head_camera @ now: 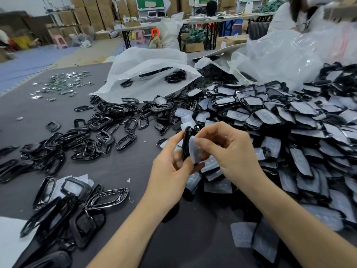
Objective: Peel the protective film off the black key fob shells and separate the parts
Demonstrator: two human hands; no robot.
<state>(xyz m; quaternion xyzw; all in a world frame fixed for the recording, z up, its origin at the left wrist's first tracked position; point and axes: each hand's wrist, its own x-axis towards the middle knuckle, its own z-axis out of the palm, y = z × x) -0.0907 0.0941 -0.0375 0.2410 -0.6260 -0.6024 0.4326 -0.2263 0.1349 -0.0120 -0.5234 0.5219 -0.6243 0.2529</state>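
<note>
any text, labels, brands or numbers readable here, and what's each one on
No text here can be read.
On the cardboard box in the background, a white label: too blurred.
On the small box further back, blue marks: too small.
On the protective film pinched by the right hand and the black shell held by the left hand: no print visible.

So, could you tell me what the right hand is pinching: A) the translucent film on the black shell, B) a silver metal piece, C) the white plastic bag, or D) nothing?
A: the right hand pinches the translucent film at the black shell, which the left hand grips.
</note>
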